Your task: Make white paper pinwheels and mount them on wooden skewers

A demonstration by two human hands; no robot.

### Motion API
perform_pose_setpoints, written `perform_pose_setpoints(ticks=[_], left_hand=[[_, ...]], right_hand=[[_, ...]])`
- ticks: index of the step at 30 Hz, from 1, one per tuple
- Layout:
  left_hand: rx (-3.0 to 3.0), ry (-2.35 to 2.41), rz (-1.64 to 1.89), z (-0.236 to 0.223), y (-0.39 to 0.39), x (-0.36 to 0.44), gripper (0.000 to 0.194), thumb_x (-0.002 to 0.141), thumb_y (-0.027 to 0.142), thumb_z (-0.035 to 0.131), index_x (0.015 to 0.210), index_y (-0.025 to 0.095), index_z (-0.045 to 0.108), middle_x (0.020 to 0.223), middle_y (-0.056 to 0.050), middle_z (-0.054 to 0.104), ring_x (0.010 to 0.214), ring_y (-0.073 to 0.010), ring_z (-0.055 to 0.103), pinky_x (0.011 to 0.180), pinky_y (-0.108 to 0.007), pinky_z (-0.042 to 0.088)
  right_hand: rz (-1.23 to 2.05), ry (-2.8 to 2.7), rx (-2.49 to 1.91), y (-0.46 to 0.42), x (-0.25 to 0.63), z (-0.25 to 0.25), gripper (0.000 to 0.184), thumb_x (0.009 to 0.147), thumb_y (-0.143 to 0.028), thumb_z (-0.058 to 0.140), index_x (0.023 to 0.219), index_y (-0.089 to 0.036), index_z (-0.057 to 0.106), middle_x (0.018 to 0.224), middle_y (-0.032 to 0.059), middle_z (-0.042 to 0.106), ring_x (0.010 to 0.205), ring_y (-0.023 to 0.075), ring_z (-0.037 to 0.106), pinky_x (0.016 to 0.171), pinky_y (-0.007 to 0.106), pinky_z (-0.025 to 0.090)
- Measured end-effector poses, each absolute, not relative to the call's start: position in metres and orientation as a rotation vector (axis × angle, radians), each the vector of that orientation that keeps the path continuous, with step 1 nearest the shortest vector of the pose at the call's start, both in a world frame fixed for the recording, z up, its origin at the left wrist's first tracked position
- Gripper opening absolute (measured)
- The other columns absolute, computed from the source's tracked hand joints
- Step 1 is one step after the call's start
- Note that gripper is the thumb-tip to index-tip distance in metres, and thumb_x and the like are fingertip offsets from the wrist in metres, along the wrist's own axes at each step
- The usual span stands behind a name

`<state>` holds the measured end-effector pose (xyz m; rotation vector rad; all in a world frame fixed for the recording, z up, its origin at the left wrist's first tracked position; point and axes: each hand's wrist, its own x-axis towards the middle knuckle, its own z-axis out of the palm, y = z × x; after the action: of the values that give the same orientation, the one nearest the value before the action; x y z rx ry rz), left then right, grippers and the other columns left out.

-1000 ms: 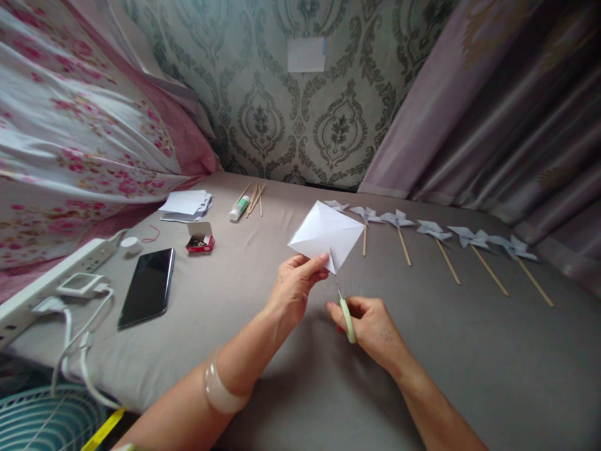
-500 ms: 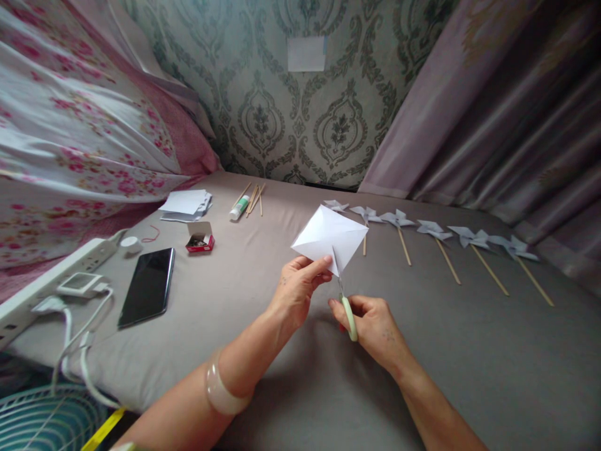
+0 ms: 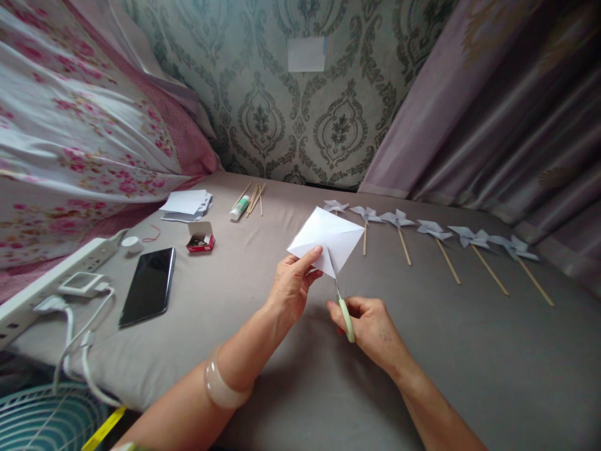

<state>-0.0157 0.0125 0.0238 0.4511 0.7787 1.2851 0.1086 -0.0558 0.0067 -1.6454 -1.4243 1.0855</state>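
Note:
My left hand (image 3: 295,279) pinches a white square of paper (image 3: 328,235) by its near left side, thumb on top. Diagonal crease lines show on the sheet. My right hand (image 3: 369,322) is closed round the pale green handle of a pair of scissors (image 3: 346,318). The blades lie at the paper's near corner, pointing in toward its middle, and part of them is hidden by the paper. To the right of the paper, several white paper pinwheels (image 3: 398,218) on wooden sticks lie in a row.
At the back are a glue stick (image 3: 240,208), several wooden sticks (image 3: 255,199) and a paper stack (image 3: 186,203). A small red box (image 3: 200,241), a phone (image 3: 148,287), a white cap (image 3: 131,244) and a power strip (image 3: 61,282) with cables lie left. A fan (image 3: 47,416) stands below the edge.
Both hands have shifted slightly left, carrying the paper and scissors with them. The scissor blades stay at the paper's near corner. Everything else lies as before.

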Motion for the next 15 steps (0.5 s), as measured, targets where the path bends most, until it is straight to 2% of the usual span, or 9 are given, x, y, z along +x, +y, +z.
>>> perform_pose_setpoints(ticks=[7,13,15], left_hand=[[0.456,0.748,1.278,0.022,0.014,-0.016,0.033,0.050,0.023,0.086,0.077,0.015,0.069,0.078,0.000,0.070,0.063,-0.0095,0.060,0.060,-0.022,0.046],[0.435,0.791,1.381,0.020,0.021,-0.020,0.033,0.046,0.022,0.086,0.072,0.014,0.067,0.074,-0.001,0.071,0.063,-0.0107,0.061,0.064,-0.024,0.047],[0.413,0.817,1.436,0.019,0.028,-0.026,0.033,0.045,0.021,0.086,0.071,0.014,0.066,0.072,-0.001,0.070,0.061,-0.0109,0.061,0.063,-0.024,0.047]], right_hand=[[1.102,-1.436,-1.640,-0.055,0.106,0.003,0.043,0.073,-0.052,0.059,0.051,-0.018,0.047,0.050,-0.0048,0.036,0.050,0.0084,0.031,0.046,0.024,0.023],[1.274,-1.607,-1.681,-0.058,0.117,0.007,0.028,0.070,-0.039,0.066,0.062,-0.013,0.062,0.056,-0.0026,0.050,0.054,0.0094,0.040,0.050,0.022,0.030],[1.284,-1.754,-1.680,-0.060,0.128,0.009,0.022,0.070,-0.033,0.066,0.062,-0.013,0.064,0.057,-0.0024,0.052,0.053,0.0090,0.040,0.049,0.021,0.029]])
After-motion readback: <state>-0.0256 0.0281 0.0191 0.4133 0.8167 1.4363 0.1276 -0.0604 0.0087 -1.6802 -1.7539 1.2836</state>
